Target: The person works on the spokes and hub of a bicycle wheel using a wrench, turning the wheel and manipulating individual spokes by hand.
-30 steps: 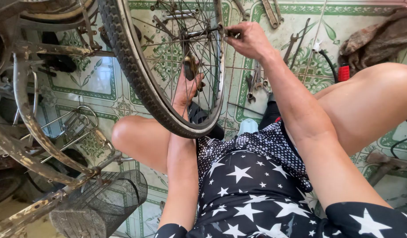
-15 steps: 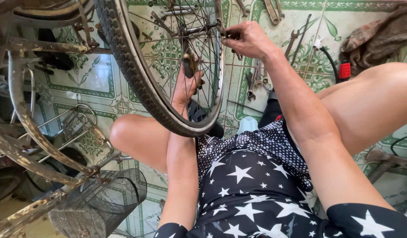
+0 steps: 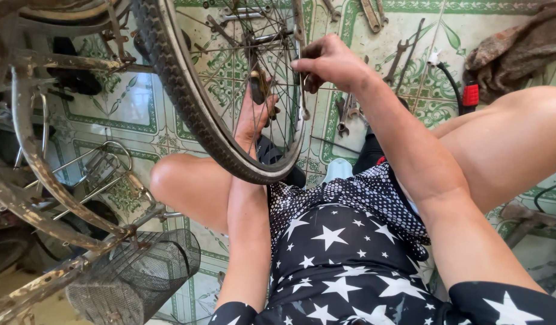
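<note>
Compared with a second ago, the right hand [image 3: 329, 60] has slid a bit toward 9 o'clock along the wheel, and the wheel [image 3: 218, 114] itself sits slightly more to the right in view.

Going left to right: rusty bike frame [image 3: 37, 180] and wire basket [image 3: 133, 277] down at 7 o'clock, both pretty crusty. Next, the wheel with its knobby tyre [image 3: 187, 108] hangs between the knees. Left hand [image 3: 257, 114] is reaching through behind the spokes, fingers wrapped on something near the hub, but I can't tell exactly what it's clamped on. Right hand is pinched shut on a small metal tool [image 3: 303, 96] at the rim side, around 12 o'clock.

What could go wrong, my guess: the left fingers are threaded in among spokes, so if the wheel spins they get pinched. The tool could also slip off and round whatever it's turning. Loose wrenches [image 3: 398, 60] and a red-handled tool [image 3: 469, 93] lie on the tiled floor [image 3: 127, 108] at 1 o'clock, near the bare leg.
</note>
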